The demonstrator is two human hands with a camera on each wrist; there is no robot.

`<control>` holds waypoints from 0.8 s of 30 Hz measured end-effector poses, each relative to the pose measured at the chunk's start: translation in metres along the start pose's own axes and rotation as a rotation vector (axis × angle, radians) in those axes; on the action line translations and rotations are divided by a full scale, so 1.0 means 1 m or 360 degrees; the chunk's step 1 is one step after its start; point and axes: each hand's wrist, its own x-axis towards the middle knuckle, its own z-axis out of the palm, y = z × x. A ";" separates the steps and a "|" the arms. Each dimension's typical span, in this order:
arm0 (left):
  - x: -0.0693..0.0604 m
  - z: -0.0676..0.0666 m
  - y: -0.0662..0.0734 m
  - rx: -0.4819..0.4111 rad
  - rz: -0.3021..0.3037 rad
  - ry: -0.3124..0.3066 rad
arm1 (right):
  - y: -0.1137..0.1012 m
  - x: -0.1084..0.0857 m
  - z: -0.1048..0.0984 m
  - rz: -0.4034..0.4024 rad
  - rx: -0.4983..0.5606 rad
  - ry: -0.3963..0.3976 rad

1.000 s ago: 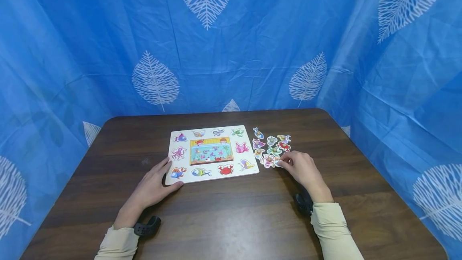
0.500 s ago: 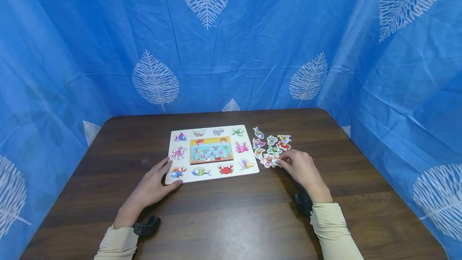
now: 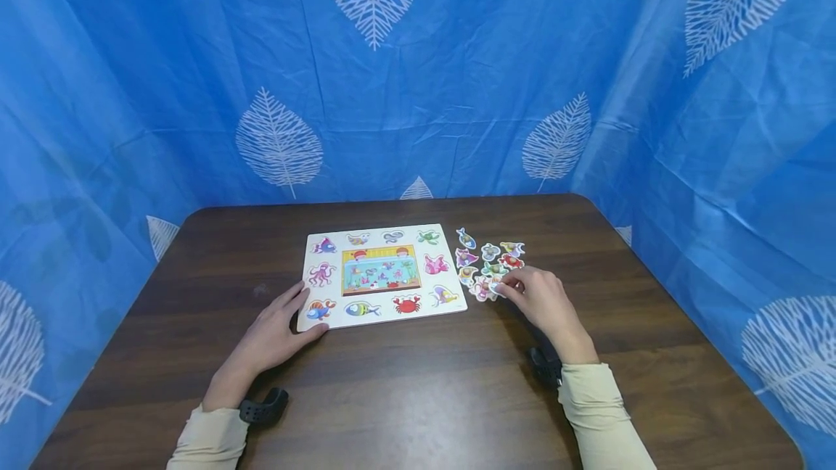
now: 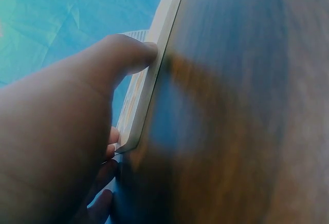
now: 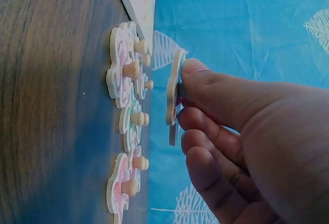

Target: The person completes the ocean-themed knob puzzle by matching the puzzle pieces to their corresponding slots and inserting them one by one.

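A white wooden puzzle board [image 3: 424, 308] with sea-animal shapes round an aquarium picture lies left of the table's middle. Its near left corner sits between the thumb and fingers of my left hand [image 3: 271, 336], which rests against the edges with the fingers loosely extended. In the left wrist view the thumb touches the board's edge [image 4: 149, 88]. My right hand [image 3: 547, 303] pinches a knobbed puzzle piece [image 5: 174, 90] between thumb and fingers, just above the other pieces. The piece's picture is mostly hidden by the fingertips.
Right of the board lie several loose knobbed pieces, among them a red crab [image 3: 511, 262], a blue fish [image 3: 466, 238] and a pink piece [image 3: 482, 289]. They lie close together on the dark wooden table [image 3: 405, 397]. A blue leaf-patterned curtain [image 3: 444, 129] surrounds the table.
My right hand has shifted slightly up and to the left, with the pinched piece coming off the near edge of the group. The left hand and the board stay in place.
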 end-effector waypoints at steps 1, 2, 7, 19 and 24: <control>0.000 0.000 0.000 0.0003 0.0002 0.0002 | -0.001 0.000 0.000 -0.0002 0.0000 0.0004; 0.000 0.000 -0.001 0.0005 0.0003 0.0003 | -0.002 0.000 0.000 -0.0003 0.0004 0.0004; 0.000 -0.001 -0.002 0.0008 0.0011 0.0012 | -0.007 0.002 -0.001 -0.0027 0.0017 0.0015; -0.002 0.000 0.000 -0.0023 0.0025 0.0027 | -0.010 0.007 -0.002 -0.0155 0.0004 0.0069; -0.002 -0.001 0.001 -0.0027 0.0021 0.0031 | -0.013 0.010 -0.001 -0.0193 0.0006 0.0073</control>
